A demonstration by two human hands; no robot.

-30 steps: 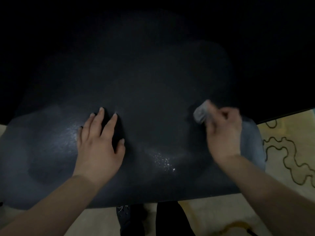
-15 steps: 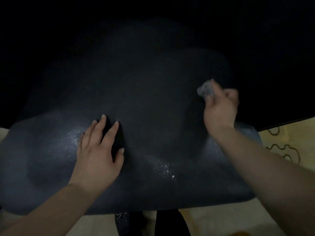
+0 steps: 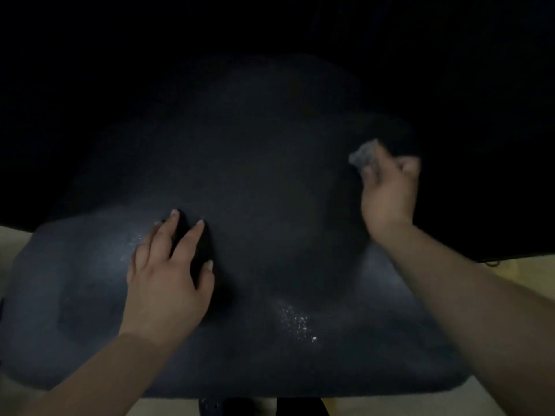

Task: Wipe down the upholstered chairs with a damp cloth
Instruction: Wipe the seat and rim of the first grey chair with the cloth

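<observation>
The left hand (image 3: 168, 283) lies flat, fingers straight, likely steadying the chair seat (image 3: 270, 295). The right hand (image 3: 387, 190) bunches the cloth (image 3: 362, 156), its grip clamped on it for scrubbing.

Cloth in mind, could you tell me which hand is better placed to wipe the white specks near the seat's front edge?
Right hand: it grips the cloth. Left hand lies flat on the seat, holding nothing.

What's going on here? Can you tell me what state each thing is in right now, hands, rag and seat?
Left hand: flat, fingers spread, pressing on the seat.
Right hand: curled round the cloth, at the seat's far right.
Small grey crumpled cloth: bunched in the right hand, touching the seat.
Dark upholstered chair seat: level, with a patch of pale specks near its front edge.
</observation>
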